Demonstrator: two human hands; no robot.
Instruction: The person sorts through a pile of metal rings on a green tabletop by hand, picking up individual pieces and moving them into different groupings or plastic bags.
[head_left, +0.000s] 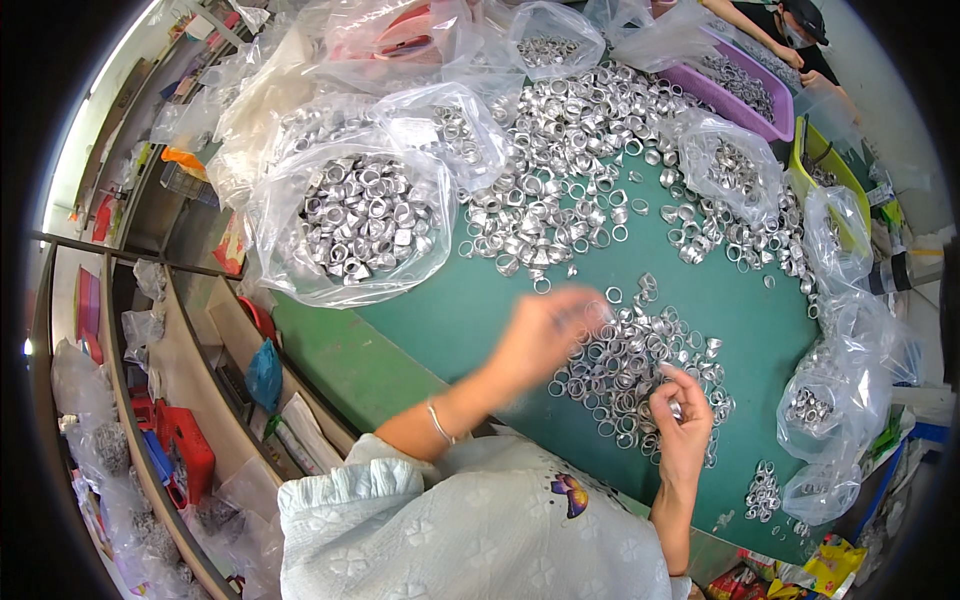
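Silvery metal rings [605, 385] lie in a loose pile under our two hands, right of centre in the frame, too many for us to count. Our right hand [684, 412] is at the pile's right side, its fingers curled in toward the thumb, with at least one ring showing inside the curl; we cannot tell whether more are tucked there. Our left hand [550, 325] is at the pile's upper left edge, blurred; its fingers reach toward the rings, and we cannot tell whether they pinch one.

One bracelet [440, 422] circles our left wrist. Beneath everything we see one green table [430, 330]. Toward the top centre spreads one larger heap of rings [545, 215], and at lower right lies one small cluster [763, 490]. We count at least five clear plastic bags with rings, the largest bag [285, 275] left of centre. At upper right stand one purple basket [738, 114], holding rings, and one yellow-green basket [858, 203]; beyond them is one other person [755, 28].
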